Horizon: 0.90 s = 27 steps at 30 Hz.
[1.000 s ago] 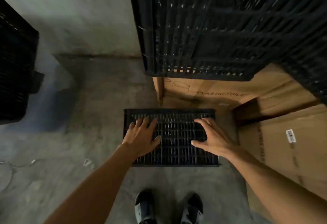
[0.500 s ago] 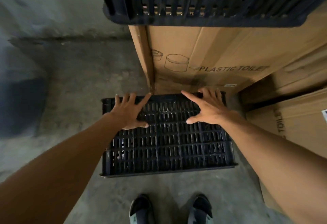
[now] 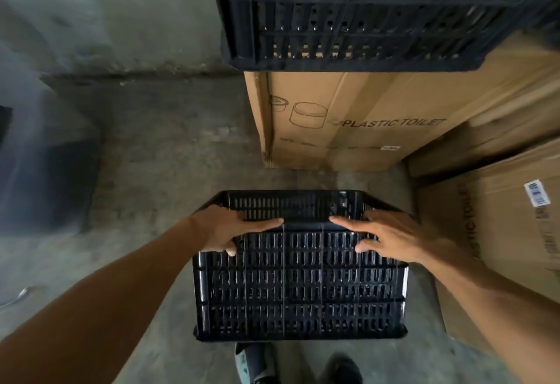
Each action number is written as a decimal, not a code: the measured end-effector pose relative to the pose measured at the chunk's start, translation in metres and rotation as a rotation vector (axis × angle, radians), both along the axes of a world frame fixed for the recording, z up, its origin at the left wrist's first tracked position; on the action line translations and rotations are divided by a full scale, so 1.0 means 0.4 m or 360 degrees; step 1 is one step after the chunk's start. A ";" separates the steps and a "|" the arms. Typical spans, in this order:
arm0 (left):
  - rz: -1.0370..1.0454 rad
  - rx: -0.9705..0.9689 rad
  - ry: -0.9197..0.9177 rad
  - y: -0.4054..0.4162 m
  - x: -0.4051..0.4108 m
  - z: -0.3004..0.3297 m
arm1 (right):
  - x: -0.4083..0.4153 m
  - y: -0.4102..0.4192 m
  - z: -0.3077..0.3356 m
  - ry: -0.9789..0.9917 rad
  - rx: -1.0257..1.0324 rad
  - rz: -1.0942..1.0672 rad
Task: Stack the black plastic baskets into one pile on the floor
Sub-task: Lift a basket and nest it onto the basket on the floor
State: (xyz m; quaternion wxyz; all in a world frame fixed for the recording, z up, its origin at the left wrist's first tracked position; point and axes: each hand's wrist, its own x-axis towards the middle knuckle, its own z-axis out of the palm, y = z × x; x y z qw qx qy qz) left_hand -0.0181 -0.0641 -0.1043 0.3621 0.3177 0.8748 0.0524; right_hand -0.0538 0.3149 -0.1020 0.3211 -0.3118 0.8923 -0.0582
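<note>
1. with the basket (image 3: 300,280) tipped toward the camera, both hands grip its upper edge: left hand (image 3: 225,229) has fingers over the rim and thumb on the outer wall, right hand (image 3: 381,239) the same.
2. basket sits just above the feet, near the cardboard box (image 3: 336,120); can't tell if its lower edge touches the concrete floor (image 3: 169,153).
3. for the step: keep the grip symmetric, hold it level and square it to the pile so the rims nest.
4. another black basket (image 3: 348,17) rests on the box.
5. materials: rigid slotted plastic, glossy ribs, rectangular, walls look tapered; matte cardboard; rough floor.
</note>
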 end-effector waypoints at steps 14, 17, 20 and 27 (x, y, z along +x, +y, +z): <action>-0.0126 -0.0247 0.0514 0.122 0.305 0.040 | 0.205 0.088 0.055 0.0564 0.0059 0.0510; -0.0097 -0.0236 0.0474 0.162 0.344 -0.008 | 0.251 0.104 -0.022 0.0535 0.0050 0.0524; -0.0298 -0.0274 0.0455 0.179 0.395 -0.083 | 0.329 0.114 -0.099 0.0420 -0.0007 0.0645; -0.0393 -0.0415 0.0292 0.168 0.531 -0.230 | 0.488 0.115 -0.262 0.0528 0.0054 0.0756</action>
